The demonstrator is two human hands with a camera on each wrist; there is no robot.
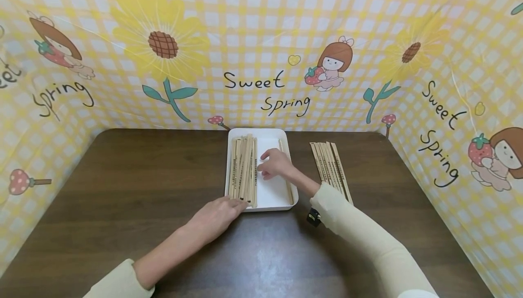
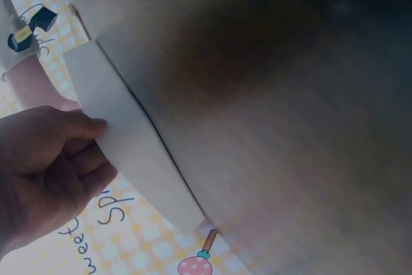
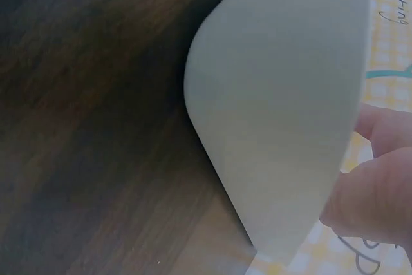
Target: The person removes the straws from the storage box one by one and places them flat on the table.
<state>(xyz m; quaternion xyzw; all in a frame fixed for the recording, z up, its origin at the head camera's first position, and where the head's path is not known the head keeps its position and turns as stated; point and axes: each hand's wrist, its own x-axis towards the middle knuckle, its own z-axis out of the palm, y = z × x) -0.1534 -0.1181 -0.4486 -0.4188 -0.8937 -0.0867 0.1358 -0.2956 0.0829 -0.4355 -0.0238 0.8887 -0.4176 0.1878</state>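
Observation:
A white tray [image 1: 271, 202] stands on the table with a bundle of wooden chopsticks [image 1: 244, 166] lengthwise in its left half. Printed text runs along several of them. One more chopstick [image 1: 291, 194] lies against the tray's right wall. At the front left corner my left hand [image 1: 218, 216] holds the rim; in the left wrist view the thumb touches the outer wall and the other fingers reach over the edge. Above the tray's bare right half hovers my right hand [image 1: 275, 164], fingers loosely bent and apart, holding nothing visible, fingertips towards the bundle. The right wrist view largely shows the tray's outer wall [image 3: 277, 107].
A row of several chopsticks [image 1: 330, 166] lies on the brown table [image 1: 163, 166] to the tray's right, partly behind the right sleeve [image 1: 347, 221]. A checked yellow cloth [image 1: 253, 30] encloses the back and sides. A black device [image 1: 313, 217] sits at the right wrist.

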